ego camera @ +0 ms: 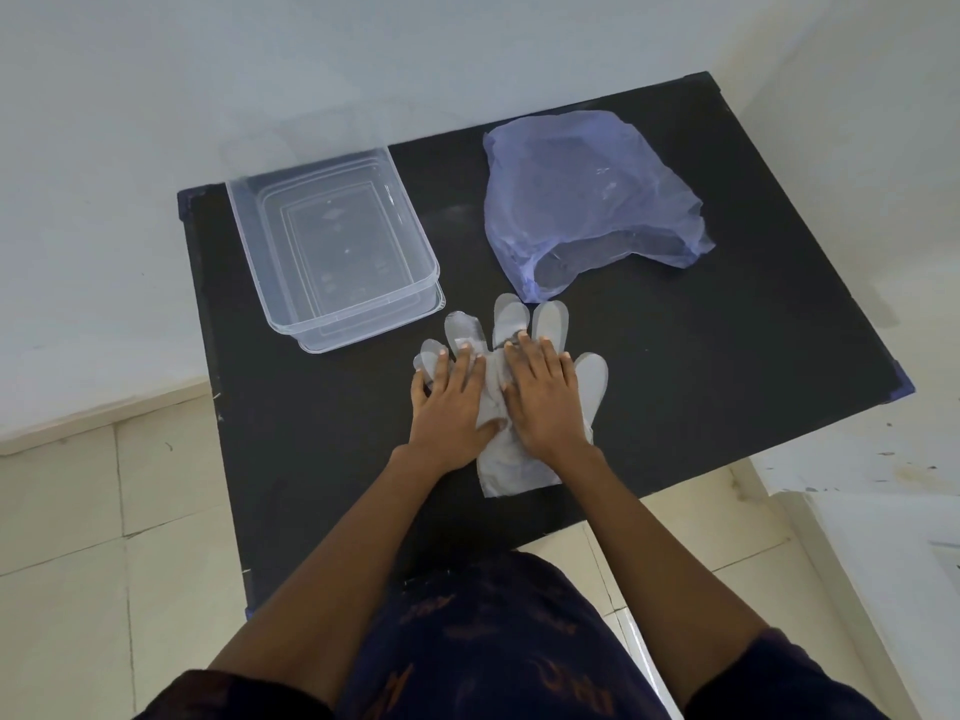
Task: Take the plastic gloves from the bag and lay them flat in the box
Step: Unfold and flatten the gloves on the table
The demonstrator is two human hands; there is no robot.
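A clear plastic glove (511,470) lies spread on the black table (701,387), fingers pointing away from me. My left hand (451,402) presses flat on its left side with straight fingers. My right hand (545,394) presses flat on its right side. A clear plastic box (249,241) stands at the back left with nothing visible inside. A crumpled blue plastic bag (587,194) lies at the back right, its mouth facing the glove.
The table stands against a white wall. Tiled floor shows left and right of it. My dark patterned clothing fills the bottom of the view. A white ledge sits at the far right.
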